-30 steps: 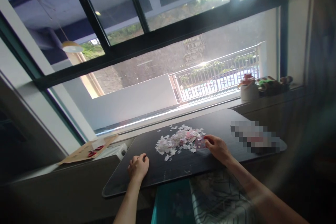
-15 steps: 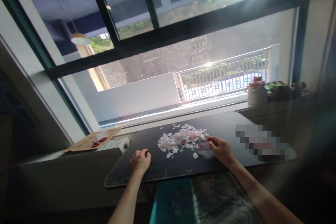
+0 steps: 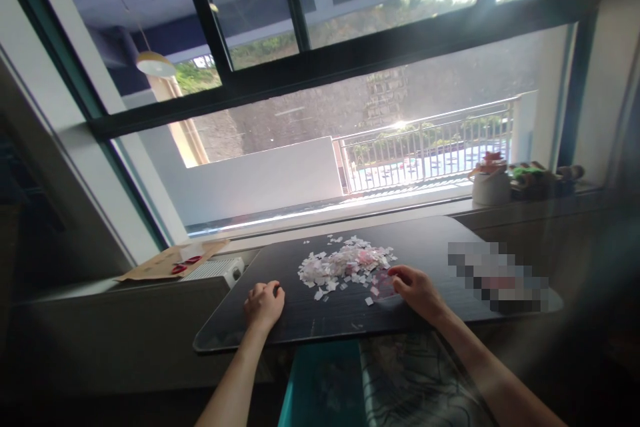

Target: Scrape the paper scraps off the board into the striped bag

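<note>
A loose pile of small white and pale pink paper scraps (image 3: 345, 261) lies in the middle of the dark table (image 3: 320, 320). At its right edge, my right hand (image 3: 417, 290) has thumb and fingers pinched together at a small see-through pinkish plastic bag (image 3: 384, 285), which lies against the tabletop. My left hand (image 3: 265, 305) rests on the table left of the pile, apart from it, fingers curled in. A dark spot shows between its thumb and fingers; what it is, if anything held, I cannot tell.
A blurred-out item (image 3: 500, 277) lies on the table's right side. Brown paper (image 3: 150, 267) with red-handled scissors (image 3: 186, 264) lies on the left sill beside a white radiator (image 3: 220, 272). A white pot (image 3: 490, 187) stands on the right sill. Below the table edge is a teal container (image 3: 325, 380).
My right hand has shifted slightly down and left, with the plastic bag at its fingertips. The left hand stays curled in the same place. The camera view has tilted slightly.
</note>
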Demonstrator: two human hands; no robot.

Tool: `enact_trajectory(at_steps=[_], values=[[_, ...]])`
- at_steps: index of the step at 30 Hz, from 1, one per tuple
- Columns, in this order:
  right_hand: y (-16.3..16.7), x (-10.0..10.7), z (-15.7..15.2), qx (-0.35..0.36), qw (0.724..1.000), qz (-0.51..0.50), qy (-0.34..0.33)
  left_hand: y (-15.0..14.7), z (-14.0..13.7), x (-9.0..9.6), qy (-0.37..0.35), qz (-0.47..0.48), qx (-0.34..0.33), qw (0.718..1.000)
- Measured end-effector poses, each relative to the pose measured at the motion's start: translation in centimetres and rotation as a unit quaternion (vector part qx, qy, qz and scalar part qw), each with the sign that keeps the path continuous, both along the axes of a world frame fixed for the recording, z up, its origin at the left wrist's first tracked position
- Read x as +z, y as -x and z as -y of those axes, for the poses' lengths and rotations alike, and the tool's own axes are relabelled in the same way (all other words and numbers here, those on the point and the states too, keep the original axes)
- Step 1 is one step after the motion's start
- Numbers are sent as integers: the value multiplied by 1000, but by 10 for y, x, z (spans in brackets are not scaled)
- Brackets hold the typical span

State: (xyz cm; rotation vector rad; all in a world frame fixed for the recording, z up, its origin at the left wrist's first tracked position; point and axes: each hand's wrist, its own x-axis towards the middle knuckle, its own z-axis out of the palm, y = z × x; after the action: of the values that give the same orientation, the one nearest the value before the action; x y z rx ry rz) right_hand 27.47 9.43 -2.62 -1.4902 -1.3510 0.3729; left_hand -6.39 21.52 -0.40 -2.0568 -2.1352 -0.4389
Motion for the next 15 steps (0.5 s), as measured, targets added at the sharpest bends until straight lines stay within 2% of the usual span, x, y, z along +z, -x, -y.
enact_trajectory(at_steps=[15], values=[[1,1,0,45,999,-21,2,-1,1,-1,-9,-5,1,1000]])
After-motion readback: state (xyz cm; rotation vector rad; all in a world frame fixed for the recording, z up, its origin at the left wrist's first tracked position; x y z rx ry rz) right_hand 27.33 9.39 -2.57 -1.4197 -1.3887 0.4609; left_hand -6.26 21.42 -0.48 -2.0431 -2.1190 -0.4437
